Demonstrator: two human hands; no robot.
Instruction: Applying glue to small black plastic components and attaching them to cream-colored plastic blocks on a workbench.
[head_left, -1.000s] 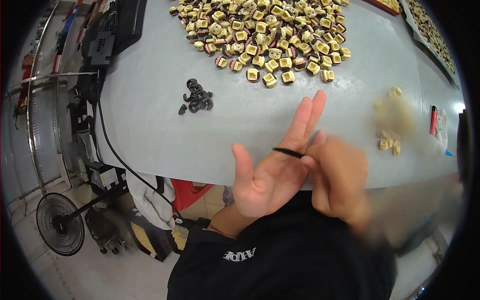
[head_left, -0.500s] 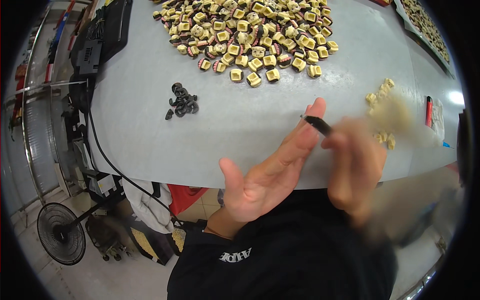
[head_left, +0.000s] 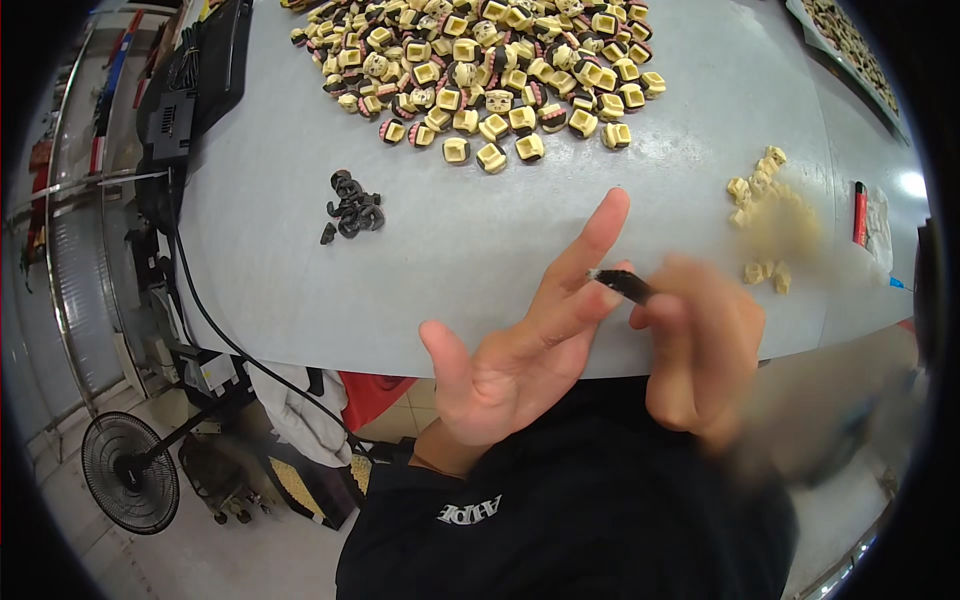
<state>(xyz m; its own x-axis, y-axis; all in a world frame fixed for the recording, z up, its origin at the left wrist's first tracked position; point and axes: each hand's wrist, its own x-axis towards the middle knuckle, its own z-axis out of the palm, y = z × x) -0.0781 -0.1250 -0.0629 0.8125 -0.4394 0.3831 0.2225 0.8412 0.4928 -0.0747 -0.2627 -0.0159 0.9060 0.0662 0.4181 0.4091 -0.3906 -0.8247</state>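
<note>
Pinched in the fingers of my right hand (head_left: 705, 340) is a small dark curved piece (head_left: 622, 285) with a whitish tip. Its tip lies against the fingers of my left hand (head_left: 530, 355). That hand is open, palm up, its thumb spread and the index finger stretched forward, the other fingers bent a little. Beyond and to the left lies a little heap of black curved pieces (head_left: 352, 205). To the right are loose cream-coloured pieces (head_left: 757, 185), partly blurred by a smear over the picture.
A large pile of small cream, black and pink molded pieces (head_left: 480, 75) covers the back of the grey table (head_left: 460, 240). A red lighter (head_left: 860, 215) lies at the right, near a tray of small pieces (head_left: 855, 50). A black cable (head_left: 205, 305) runs along the left edge, above a fan (head_left: 130, 470).
My left hand has shifted slightly left, and its fingers have parted, the index finger now apart from the rest. My right hand has brought the dark piece slightly nearer to me.
</note>
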